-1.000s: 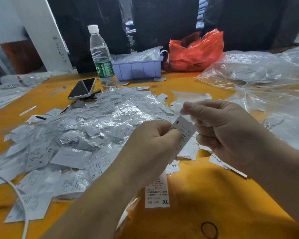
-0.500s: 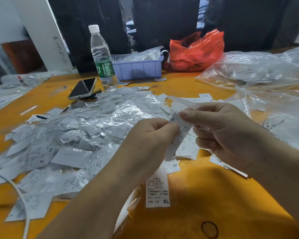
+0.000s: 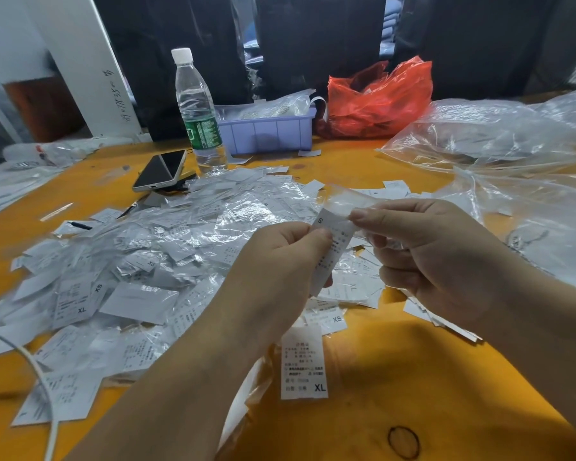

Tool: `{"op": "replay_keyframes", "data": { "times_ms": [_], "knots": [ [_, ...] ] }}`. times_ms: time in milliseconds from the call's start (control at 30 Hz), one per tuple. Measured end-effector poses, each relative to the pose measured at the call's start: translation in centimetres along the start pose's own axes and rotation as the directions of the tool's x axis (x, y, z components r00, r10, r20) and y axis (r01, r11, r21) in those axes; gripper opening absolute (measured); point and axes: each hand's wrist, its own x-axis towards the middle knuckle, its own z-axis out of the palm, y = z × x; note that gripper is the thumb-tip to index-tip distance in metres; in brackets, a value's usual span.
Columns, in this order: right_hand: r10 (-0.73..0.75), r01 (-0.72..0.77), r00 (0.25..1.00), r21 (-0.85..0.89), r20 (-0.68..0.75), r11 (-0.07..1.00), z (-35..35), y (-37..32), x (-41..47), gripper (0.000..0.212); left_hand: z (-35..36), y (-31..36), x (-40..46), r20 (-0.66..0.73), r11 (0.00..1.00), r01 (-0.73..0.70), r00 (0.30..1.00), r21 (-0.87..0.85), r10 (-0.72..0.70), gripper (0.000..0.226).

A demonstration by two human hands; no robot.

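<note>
Your left hand (image 3: 280, 261) pinches a narrow white paper label (image 3: 334, 249), printed and marked S, at its left edge between thumb and curled fingers. Your right hand (image 3: 439, 257) pinches a thin, crinkled clear sleeve (image 3: 346, 199) at the label's upper end. The label stands tilted between both hands, above the yellow table (image 3: 413, 377) and the glossy heap of bagged labels (image 3: 147, 261).

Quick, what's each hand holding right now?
Left hand: pinching the white size label.
Right hand: pinching the small clear bag.
</note>
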Motion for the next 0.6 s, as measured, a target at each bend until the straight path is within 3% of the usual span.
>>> {"op": "replay_keyframes", "data": {
  "times_ms": [133, 300, 600],
  "knots": [
    [0.011, -0.011, 1.0, -0.024, -0.014, 1.0, -0.23, 0.17, 0.17, 0.024, 0.04, 0.02, -0.04, -0.024, 1.0, -0.001, 1.0, 0.019, 0.001, 0.031],
    [0.032, -0.033, 0.999, -0.01, -0.016, 0.999, -0.27, -0.01, 0.18, 0.005, 0.08, 0.03, -0.14, 0.018, 0.999, -0.049, 0.999, 0.007, 0.049, 0.029],
    [0.046, -0.046, 0.998, 0.022, 0.032, 0.999, -0.24, -0.07, 0.14, 0.013, -0.02, 0.02, -0.12, 0.034, 0.997, -0.027, 0.999, 0.071, 0.024, 0.024]
  ]
}}
